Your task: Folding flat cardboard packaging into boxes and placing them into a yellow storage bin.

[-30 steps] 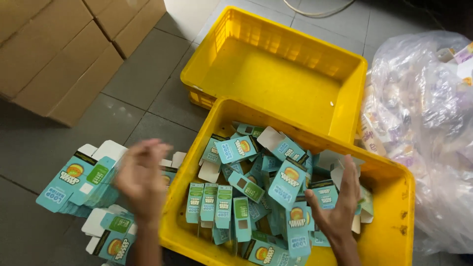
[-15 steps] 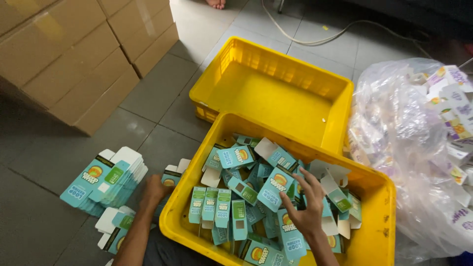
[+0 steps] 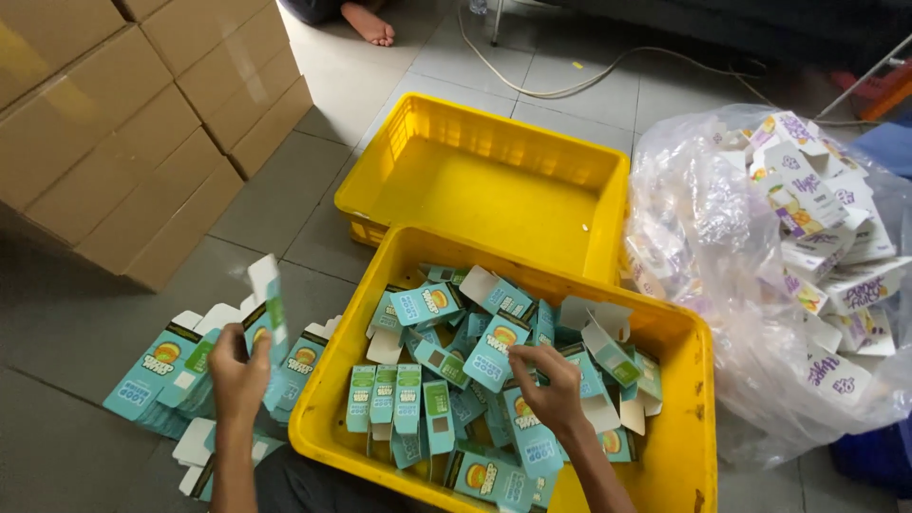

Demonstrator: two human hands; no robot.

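Observation:
My left hand (image 3: 237,372) holds a flat teal carton (image 3: 269,313) upright, just left of the near yellow crate (image 3: 682,437). Beneath it on the floor lies a stack of flattened teal cartons (image 3: 157,375). My right hand (image 3: 551,385) reaches into the near crate and pinches one teal carton (image 3: 496,359) among several loose cartons heaped inside.
A second, empty yellow crate (image 3: 494,195) stands behind the near one. A clear plastic bag (image 3: 750,275) of white and purple cartons sits to the right. Brown cardboard boxes (image 3: 123,123) are stacked at the left. A cable and a person's bare foot (image 3: 366,24) lie at the far edge.
My left hand rose from the floor stack, lifting a carton upright. My right hand shifted left inside the crate and closed on a carton. The view tilted further forward.

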